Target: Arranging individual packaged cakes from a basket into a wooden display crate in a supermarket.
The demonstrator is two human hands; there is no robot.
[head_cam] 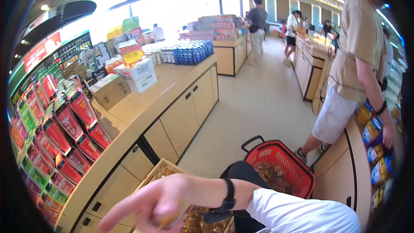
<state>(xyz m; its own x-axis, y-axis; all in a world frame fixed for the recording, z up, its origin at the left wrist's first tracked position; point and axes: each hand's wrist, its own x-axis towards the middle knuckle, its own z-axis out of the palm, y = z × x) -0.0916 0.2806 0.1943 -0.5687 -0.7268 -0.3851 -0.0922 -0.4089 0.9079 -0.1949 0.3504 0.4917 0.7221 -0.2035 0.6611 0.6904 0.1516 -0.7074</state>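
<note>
My right hand [165,194] reaches in from the lower right, blurred, with its index finger stretched out to the left. Between the fingers and the palm is a small yellow-brown item in clear wrap [170,217]; its kind is too blurred to tell. Under the hand stands a light wooden crate [149,178], holding several brown wrapped packets [202,221], partly hidden by my wrist. A red plastic shopping basket [273,151] with a black handle sits on the floor beyond my forearm, with similar brown packets [275,176] inside. My left hand is out of view.
On the left, a wooden display counter [174,82] bears red drink cups [61,132], cartons [110,90] and blue bottles [194,51]. A person in a tan shirt [359,45] stands close at right, beside a shelf with jars [380,168]. Other people stand farther along the aisle [258,103].
</note>
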